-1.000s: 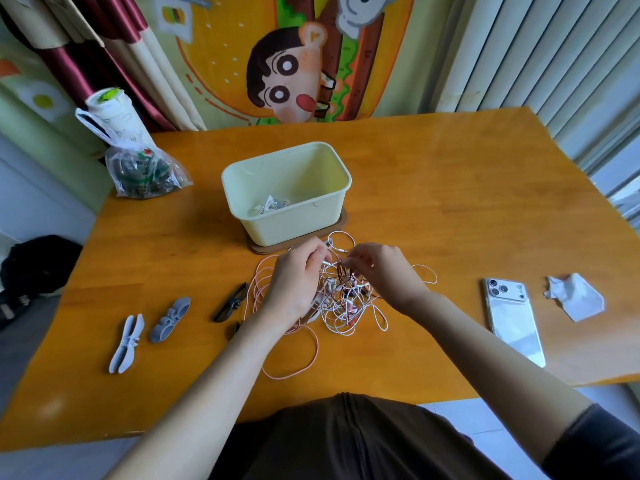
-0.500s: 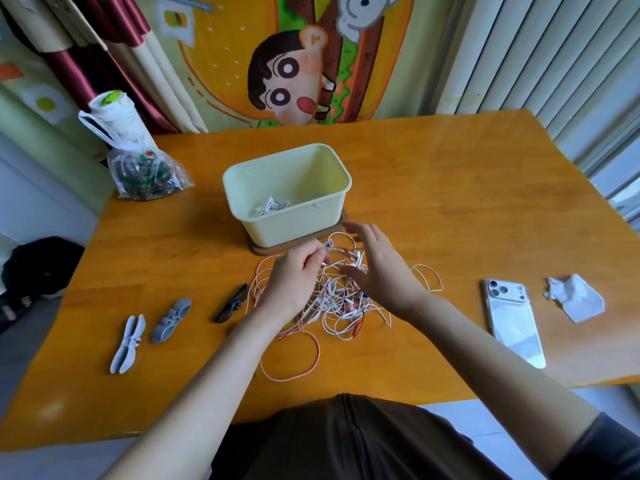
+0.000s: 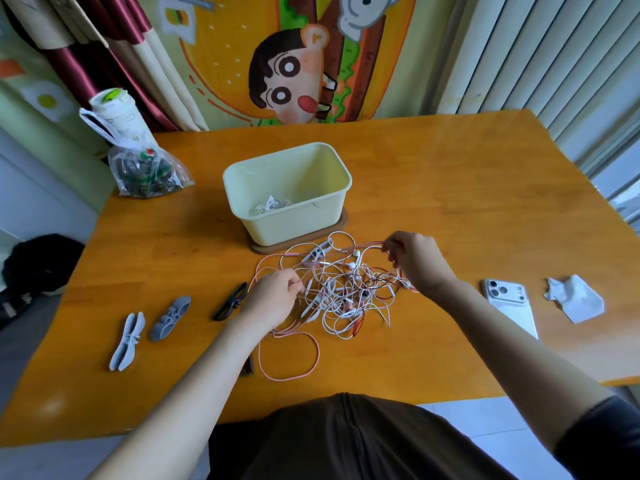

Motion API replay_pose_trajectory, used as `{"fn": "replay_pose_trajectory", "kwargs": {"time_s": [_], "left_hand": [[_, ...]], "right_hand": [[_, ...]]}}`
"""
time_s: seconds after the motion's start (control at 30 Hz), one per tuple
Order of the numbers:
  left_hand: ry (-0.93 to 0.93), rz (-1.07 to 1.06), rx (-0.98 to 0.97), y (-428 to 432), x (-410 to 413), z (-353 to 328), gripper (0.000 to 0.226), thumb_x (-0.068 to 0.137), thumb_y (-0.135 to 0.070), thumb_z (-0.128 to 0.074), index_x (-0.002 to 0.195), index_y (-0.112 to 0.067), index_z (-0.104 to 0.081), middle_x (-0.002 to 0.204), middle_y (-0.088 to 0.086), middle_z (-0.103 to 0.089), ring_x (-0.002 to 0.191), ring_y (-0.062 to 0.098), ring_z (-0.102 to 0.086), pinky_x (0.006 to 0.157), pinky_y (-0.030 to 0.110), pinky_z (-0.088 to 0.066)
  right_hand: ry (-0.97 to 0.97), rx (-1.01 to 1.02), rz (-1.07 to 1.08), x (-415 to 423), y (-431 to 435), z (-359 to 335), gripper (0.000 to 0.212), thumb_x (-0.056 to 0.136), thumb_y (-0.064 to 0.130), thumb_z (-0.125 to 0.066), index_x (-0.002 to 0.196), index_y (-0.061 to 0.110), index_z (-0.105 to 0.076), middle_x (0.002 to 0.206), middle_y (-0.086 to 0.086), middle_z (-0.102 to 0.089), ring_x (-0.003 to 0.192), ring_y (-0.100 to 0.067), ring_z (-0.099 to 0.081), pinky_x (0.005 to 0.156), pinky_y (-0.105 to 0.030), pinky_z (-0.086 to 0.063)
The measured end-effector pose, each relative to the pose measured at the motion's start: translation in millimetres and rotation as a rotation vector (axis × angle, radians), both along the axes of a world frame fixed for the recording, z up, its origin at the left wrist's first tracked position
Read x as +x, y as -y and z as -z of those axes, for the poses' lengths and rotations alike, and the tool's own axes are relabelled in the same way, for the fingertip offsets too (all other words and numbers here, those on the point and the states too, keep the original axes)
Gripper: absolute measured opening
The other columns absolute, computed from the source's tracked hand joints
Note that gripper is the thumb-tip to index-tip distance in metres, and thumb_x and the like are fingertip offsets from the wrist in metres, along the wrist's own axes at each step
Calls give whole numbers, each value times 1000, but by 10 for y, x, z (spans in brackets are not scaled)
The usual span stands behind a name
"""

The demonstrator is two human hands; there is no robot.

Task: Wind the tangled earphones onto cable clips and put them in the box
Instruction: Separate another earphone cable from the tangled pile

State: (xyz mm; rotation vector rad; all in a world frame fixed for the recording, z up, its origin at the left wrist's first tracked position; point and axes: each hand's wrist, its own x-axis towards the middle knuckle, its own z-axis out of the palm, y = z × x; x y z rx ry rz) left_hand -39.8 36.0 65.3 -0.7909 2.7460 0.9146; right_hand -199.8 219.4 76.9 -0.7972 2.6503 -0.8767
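Observation:
A tangle of white, pink and dark red earphone cables (image 3: 341, 289) lies on the wooden table (image 3: 433, 188) in front of the pale yellow box (image 3: 294, 223). My left hand (image 3: 273, 297) pinches cables at the tangle's left edge. At the upper right of the tangle, my right hand (image 3: 417, 259) pinches a pink cable and holds it taut. A wound white earphone (image 3: 272, 204) lies inside the box. Left of the tangle lie a black cable clip (image 3: 230, 301), a grey clip (image 3: 170, 317) and a pale blue clip (image 3: 127, 336).
The box stands on a brown lid (image 3: 301, 242). A white phone (image 3: 510, 304) and a crumpled tissue (image 3: 575, 299) lie to the right. A clear plastic bag (image 3: 145, 171) with a white cup (image 3: 119, 116) sits at the far left corner.
My hands have moved apart: the left down and left, the right out to the right, drawing a pink cable out and spreading the tangle wider.

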Motion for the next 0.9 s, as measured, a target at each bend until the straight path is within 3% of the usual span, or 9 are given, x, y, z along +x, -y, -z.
{"fn": "replay_pose_trajectory", "kwargs": {"time_s": [0.13, 0.2, 0.27, 0.37, 0.47, 0.53, 0.63, 0.77, 0.9], "left_hand": [[24, -40, -16, 20, 13, 17, 23, 102, -20, -40, 98, -18, -63, 85, -8, -55, 54, 4, -43, 48, 21, -31], [-25, -29, -26, -5, -22, 0, 21, 101, -22, -43, 95, -20, -63, 87, -7, -59, 68, 9, -52, 54, 23, -37], [-93, 0, -42, -62, -88, -35, 20, 99, -26, -46, 95, -22, -65, 92, -4, -62, 93, 15, -51, 71, 30, -45], [-229, 60, -56, -206, -229, -149, 18, 97, -27, -51, 99, -20, -68, 87, -3, -62, 95, 18, -48, 80, 35, -43], [-317, 107, 8, -315, -352, -231, 18, 97, -14, -50, 103, -13, -67, 92, 2, -67, 87, 19, -56, 75, 31, -46], [-328, 105, 72, -319, -374, -246, 17, 98, -11, -47, 102, -9, -64, 85, -3, -63, 76, 16, -55, 64, 19, -42], [-291, 87, 172, -276, -322, -210, 10, 99, -18, -47, 99, -13, -56, 74, -7, -54, 66, 11, -53, 57, 19, -40], [-198, 84, 194, -187, -209, -91, 19, 100, -18, -45, 95, -9, -60, 65, -10, -49, 52, 5, -43, 47, 14, -35], [-94, 98, 177, -129, -153, -13, 24, 101, -17, -42, 90, -10, -62, 62, -11, -48, 49, 5, -42, 44, 12, -32]], "right_hand": [[-3, 50, 148, -183, -190, 119, 23, 95, 7, -46, 89, 3, -68, 74, -8, -65, 70, -29, -62, 66, -36, -50], [-61, 118, 160, -192, -206, 128, 21, 95, 7, -47, 101, 4, -67, 90, -13, -68, 86, -32, -61, 71, -36, -46], [-158, 186, 75, -120, -155, 82, 29, 94, 4, -49, 121, 5, -58, 118, -17, -60, 109, -34, -51, 88, -38, -41], [-137, 58, -186, 171, 54, -78, 50, 89, -1, -54, 137, 9, -43, 135, -12, -46, 125, -27, -40, 105, -30, -30], [-74, -57, -398, 433, 263, -91, 40, 91, 5, -55, 131, 8, -47, 124, -11, -54, 114, -24, -49, 97, -29, -36], [-51, -90, -405, 459, 308, -69, 25, 94, 5, -50, 118, 8, -54, 101, -8, -62, 90, -25, -57, 80, -37, -46], [-45, -62, -361, 346, 236, -63, 22, 95, 3, -46, 104, 9, -64, 75, 2, -56, 68, -18, -52, 67, -29, -42], [-58, -4, -158, 66, 65, -63, 27, 94, 1, -43, 101, 10, -68, 71, -4, -60, 68, -28, -58, 65, -36, -43], [-141, 31, 20, -352, -140, -131, 26, 95, 3, -45, 97, 9, -69, 74, -9, -63, 74, -32, -61, 65, -32, -43]]}}
